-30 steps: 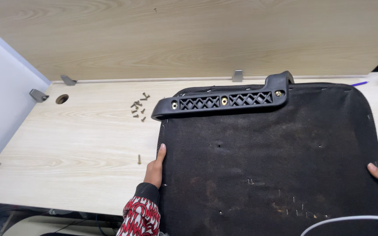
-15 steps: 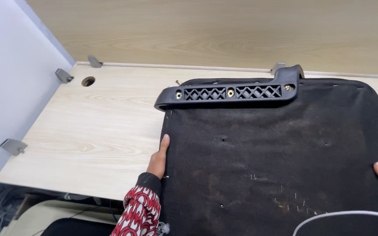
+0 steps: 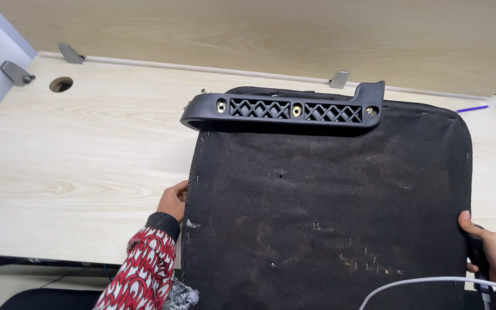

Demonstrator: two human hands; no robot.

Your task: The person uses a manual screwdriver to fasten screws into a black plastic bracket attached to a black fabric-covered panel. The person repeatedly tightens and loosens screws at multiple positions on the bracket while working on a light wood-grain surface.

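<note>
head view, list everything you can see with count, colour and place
seat panel: 1, black fabric with staples, flat on the desk, centre right
bracket: 1, black plastic with lattice holes and brass inserts, along the panel's far edge
desk: 1, light wood, under everything
back board: 1, light wood, along the desk's far side
clips: 4 in view, grey metal, along the desk's far and left edges
cable hole: 1, round, far left of the desk
cable: 1, white, bottom right
pen: 1, purple, far right
left hand: 1, red and white patterned sleeve, on the panel's left edge
right hand: 1, gripping the panel's right edge
</note>
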